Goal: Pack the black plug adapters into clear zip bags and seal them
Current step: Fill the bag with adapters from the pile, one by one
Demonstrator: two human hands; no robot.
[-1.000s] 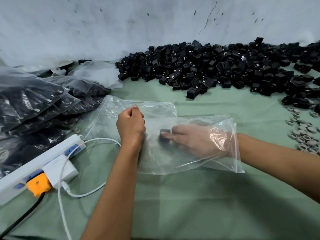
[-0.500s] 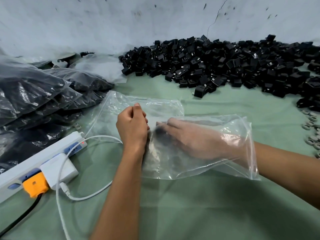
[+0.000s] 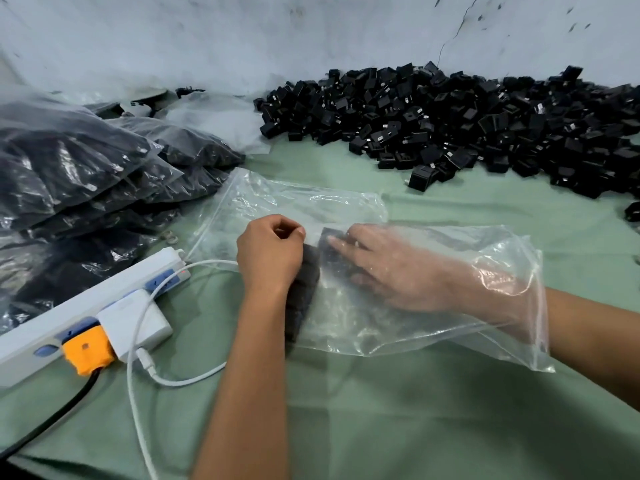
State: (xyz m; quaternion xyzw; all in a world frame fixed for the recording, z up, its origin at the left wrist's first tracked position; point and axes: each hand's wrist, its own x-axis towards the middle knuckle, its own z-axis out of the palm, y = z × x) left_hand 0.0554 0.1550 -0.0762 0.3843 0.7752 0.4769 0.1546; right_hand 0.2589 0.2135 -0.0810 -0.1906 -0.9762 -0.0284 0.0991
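— Where's the bag she's filling, seen from the white power strip (image 3: 93,299)?

— Just to the right of it, flat on the green surface (image 3: 398,410). The clear zip bag (image 3: 433,306) lies with its long axis running left to right, its open mouth toward the right and its closed end toward the strip.

— And the hands?

— The left hand (image 3: 270,254) sits nearest the strip, outside the bag at its closed end, fingers curled into a loose fist pressing on the plastic; whether it pinches the film I cannot tell. The right hand (image 3: 398,271) is pushed in through the mouth, fingers fairly straight, laid against the black adapters (image 3: 308,289) inside.

— How do those lie?

— Packed as a dark row against the closed end, right beside the left hand. The row runs near to far, across the bag's length. So I'd judge the right hand is the one to seat the next piece, pushing leftward toward the strip.

— Farther back?

— Beyond the bag, an empty bag (image 3: 294,202); left, behind the strip, filled bags (image 3: 86,174); far right, the loose adapter heap (image 3: 467,123) by the wall.
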